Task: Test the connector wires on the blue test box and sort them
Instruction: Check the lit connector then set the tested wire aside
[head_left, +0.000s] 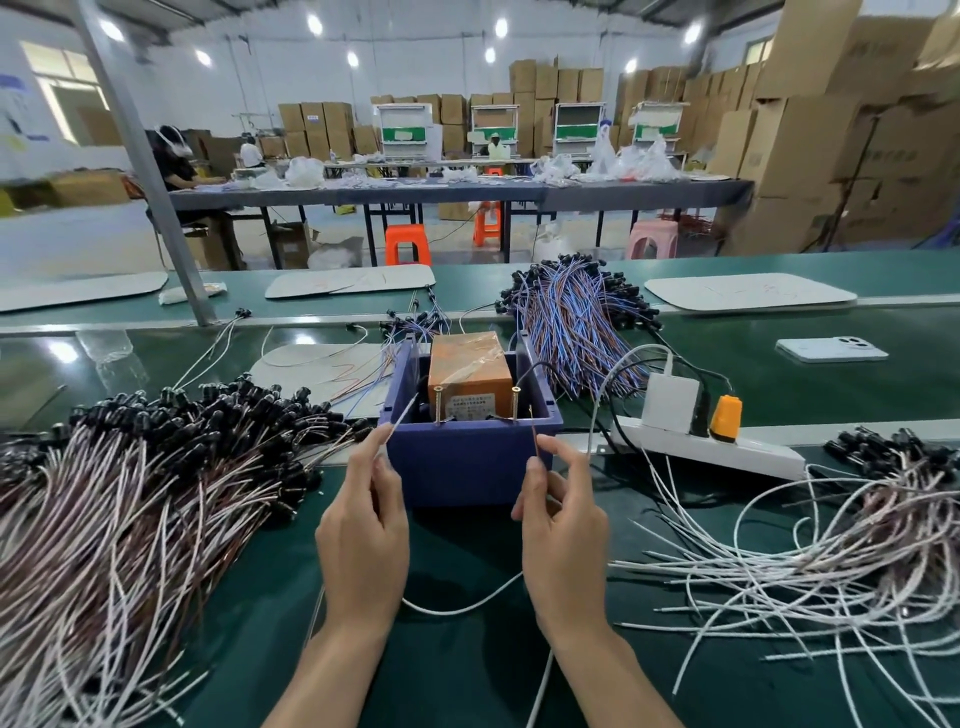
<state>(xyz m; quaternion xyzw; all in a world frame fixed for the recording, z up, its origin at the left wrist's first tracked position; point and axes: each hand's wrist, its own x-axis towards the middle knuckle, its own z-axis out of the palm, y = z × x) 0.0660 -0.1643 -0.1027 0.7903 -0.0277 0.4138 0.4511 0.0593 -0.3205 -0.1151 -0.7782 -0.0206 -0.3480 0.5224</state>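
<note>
Left hand (363, 525) is pinching a white lead (401, 418) between thumb and forefinger, its bare tip angling up toward the left screw (439, 402) standing at the front rim of the blue test box (467, 457). Right hand (563, 525) is pinching a brown lead (535, 441) the same way, tip pointing up just below the right screw (515, 402). Neither tip is clearly touching its screw, as far as I can tell. To do this well: keep gripping close to the stripped ends so they are not wobbling, land each tip on its own screw at once, avoid bridging the two, and hold until the box is giving a result; no indicator is showing here. A white slack loop (462, 608) is lying in front of the box between the wrists, probably the same wire. An orange unit (470, 374) is sitting inside the box. A big pile of black-headed wires (130, 493) is lying left of the box, a looser pile (831, 561) right of it, and a blue-and-brown bundle (576, 312) behind it. A white power strip (717, 449) is lying just right of the box and a phone (831, 349) further right and behind. The green bench (467, 670) is carrying all of it. Beyond the box: a long table (457, 189), orange stools (408, 244), stacked cartons (831, 130), people working.
</note>
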